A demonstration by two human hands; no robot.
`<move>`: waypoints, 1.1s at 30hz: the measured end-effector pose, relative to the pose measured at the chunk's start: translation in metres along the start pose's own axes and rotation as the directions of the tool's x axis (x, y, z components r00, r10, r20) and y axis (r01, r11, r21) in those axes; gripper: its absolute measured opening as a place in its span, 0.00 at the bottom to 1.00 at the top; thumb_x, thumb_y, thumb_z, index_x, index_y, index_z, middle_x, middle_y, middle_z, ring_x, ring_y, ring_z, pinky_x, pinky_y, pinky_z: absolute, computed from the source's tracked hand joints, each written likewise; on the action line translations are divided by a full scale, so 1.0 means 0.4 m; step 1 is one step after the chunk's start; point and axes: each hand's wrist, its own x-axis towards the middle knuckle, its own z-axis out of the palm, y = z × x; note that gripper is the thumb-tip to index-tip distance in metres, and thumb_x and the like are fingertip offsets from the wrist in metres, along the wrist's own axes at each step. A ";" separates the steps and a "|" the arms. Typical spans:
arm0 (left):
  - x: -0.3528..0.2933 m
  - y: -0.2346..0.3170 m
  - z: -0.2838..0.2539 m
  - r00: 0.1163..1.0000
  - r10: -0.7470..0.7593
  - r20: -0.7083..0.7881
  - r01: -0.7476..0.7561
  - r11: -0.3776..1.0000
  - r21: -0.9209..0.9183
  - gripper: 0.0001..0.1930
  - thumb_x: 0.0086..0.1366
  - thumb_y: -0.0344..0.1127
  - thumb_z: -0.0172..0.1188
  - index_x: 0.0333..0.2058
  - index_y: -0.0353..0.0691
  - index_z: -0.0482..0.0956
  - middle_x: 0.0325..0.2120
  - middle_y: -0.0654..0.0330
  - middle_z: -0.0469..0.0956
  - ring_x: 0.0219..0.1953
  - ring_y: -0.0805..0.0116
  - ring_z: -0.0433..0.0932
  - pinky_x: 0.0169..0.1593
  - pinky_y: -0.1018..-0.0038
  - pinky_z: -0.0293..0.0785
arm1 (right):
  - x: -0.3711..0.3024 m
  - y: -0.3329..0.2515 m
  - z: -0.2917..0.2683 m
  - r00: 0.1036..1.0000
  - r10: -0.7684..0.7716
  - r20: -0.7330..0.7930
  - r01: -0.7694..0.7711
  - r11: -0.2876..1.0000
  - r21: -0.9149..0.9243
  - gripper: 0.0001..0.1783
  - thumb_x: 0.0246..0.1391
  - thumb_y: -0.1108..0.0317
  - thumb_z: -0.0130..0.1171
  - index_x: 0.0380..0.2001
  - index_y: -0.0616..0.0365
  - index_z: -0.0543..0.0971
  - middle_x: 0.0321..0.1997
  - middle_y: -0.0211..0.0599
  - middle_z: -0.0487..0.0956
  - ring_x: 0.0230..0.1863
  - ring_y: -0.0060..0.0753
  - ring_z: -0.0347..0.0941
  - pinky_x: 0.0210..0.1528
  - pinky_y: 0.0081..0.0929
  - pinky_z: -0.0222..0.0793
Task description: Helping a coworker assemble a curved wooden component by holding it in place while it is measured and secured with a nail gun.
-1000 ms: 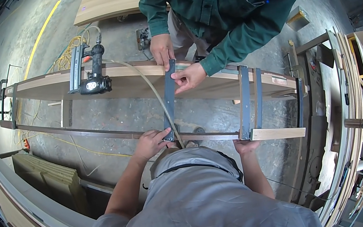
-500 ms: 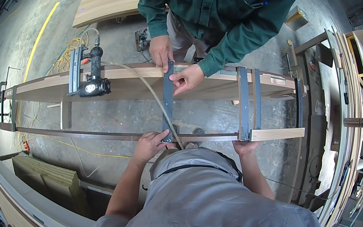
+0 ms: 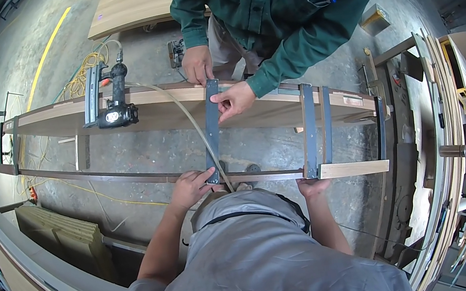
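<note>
Head view: a dark strip (image 3: 213,130) crosses the gap between a near rail (image 3: 108,179) and a long board (image 3: 163,118), its far end at the board's upper edge. The person's left hand (image 3: 190,187) is closed on the strip's near end, fingertips on top, seemingly to keep it lined up with the rail. The right hand (image 3: 314,186) sits beneath the rail beside a pale wood piece (image 3: 354,168), probably bearing weight; its fingers are hidden, so whether they grip cannot be told. Opposite, a co-worker has one hand (image 3: 197,64) at the board's edge and the other hand (image 3: 236,100) against the strip's side, likely to steady that end. Farther right, two cross strips (image 3: 309,126) span the same gap, apparently keeping rail and board apart. A nail gun (image 3: 117,116) rests on the board, perhaps parked there for easy reach; a pale hose (image 3: 191,117) drapes over the dark strip.
</note>
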 end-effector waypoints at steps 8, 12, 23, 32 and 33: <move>0.000 -0.001 0.002 1.000 0.003 0.015 -0.003 1.000 -0.003 0.28 0.50 0.41 0.67 0.52 0.49 0.74 0.28 0.60 0.79 0.31 0.60 0.78 0.38 0.67 0.75 | 0.005 -0.004 -0.006 1.000 0.002 0.007 -0.002 1.000 -0.008 0.28 0.49 0.35 0.43 0.35 0.44 0.78 0.30 0.32 0.78 0.29 0.34 0.73 0.36 0.37 0.68; 0.000 0.001 0.001 1.000 -0.006 0.024 0.006 1.000 -0.008 0.27 0.51 0.39 0.66 0.52 0.49 0.74 0.30 0.60 0.80 0.33 0.60 0.79 0.39 0.67 0.75 | 0.009 -0.002 -0.009 1.000 -0.004 0.006 0.004 1.000 -0.005 0.29 0.49 0.34 0.43 0.36 0.45 0.77 0.30 0.32 0.78 0.29 0.34 0.72 0.37 0.37 0.67; 0.000 -0.002 0.000 1.000 -0.003 0.027 0.004 1.000 -0.011 0.27 0.50 0.38 0.66 0.52 0.49 0.74 0.30 0.61 0.80 0.33 0.60 0.78 0.38 0.66 0.75 | 0.016 0.001 -0.014 1.000 0.002 0.001 -0.002 1.000 0.010 0.33 0.48 0.30 0.40 0.38 0.44 0.76 0.32 0.33 0.78 0.29 0.34 0.71 0.37 0.38 0.68; -0.002 -0.006 0.004 1.000 0.009 0.023 -0.009 1.000 -0.006 0.29 0.47 0.38 0.69 0.51 0.45 0.75 0.29 0.59 0.79 0.32 0.60 0.78 0.38 0.67 0.75 | 0.020 -0.001 -0.017 0.998 0.002 0.056 -0.003 1.000 0.009 0.31 0.49 0.31 0.39 0.36 0.44 0.77 0.31 0.32 0.77 0.29 0.34 0.70 0.36 0.37 0.67; -0.004 -0.007 0.006 1.000 0.010 0.021 -0.010 1.000 -0.007 0.29 0.47 0.38 0.69 0.51 0.45 0.75 0.29 0.59 0.79 0.32 0.60 0.78 0.38 0.67 0.74 | 0.021 -0.001 -0.018 0.998 0.002 0.055 -0.002 1.000 0.007 0.31 0.49 0.31 0.39 0.36 0.44 0.77 0.31 0.32 0.77 0.29 0.34 0.70 0.36 0.37 0.67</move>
